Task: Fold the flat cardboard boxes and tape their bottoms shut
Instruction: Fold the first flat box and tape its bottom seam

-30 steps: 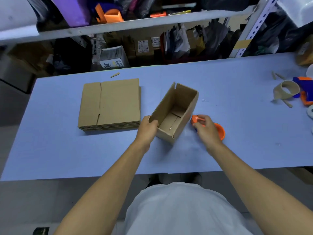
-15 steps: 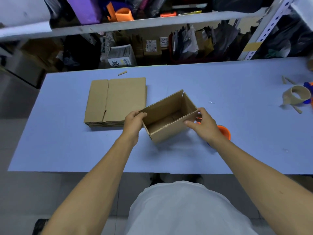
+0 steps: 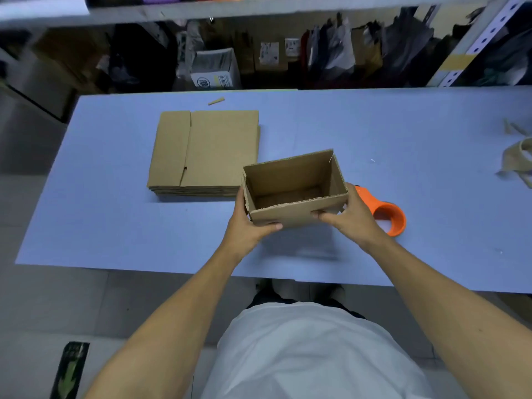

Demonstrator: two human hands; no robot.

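Observation:
A folded-up cardboard box (image 3: 290, 180) is held above the blue table (image 3: 403, 133), its open top facing me. My left hand (image 3: 247, 226) grips its left end with the thumb across the near wall. My right hand (image 3: 349, 217) grips its right end, fingers on the near wall. A stack of flat cardboard boxes (image 3: 205, 151) lies just left of and behind the box. An orange tape dispenser (image 3: 383, 213) lies on the table right behind my right hand, partly hidden by it.
A near-spent brown tape roll (image 3: 518, 156) and cardboard scraps lie at the right edge of the table. A small cardboard sliver (image 3: 216, 101) sits near the far edge. Shelving with bags and cartons (image 3: 214, 67) stands behind the table.
The box has turned from tipped on the table to upright and level. My right hand left the tape dispenser and took hold of the box's right end; both hands now carry it.

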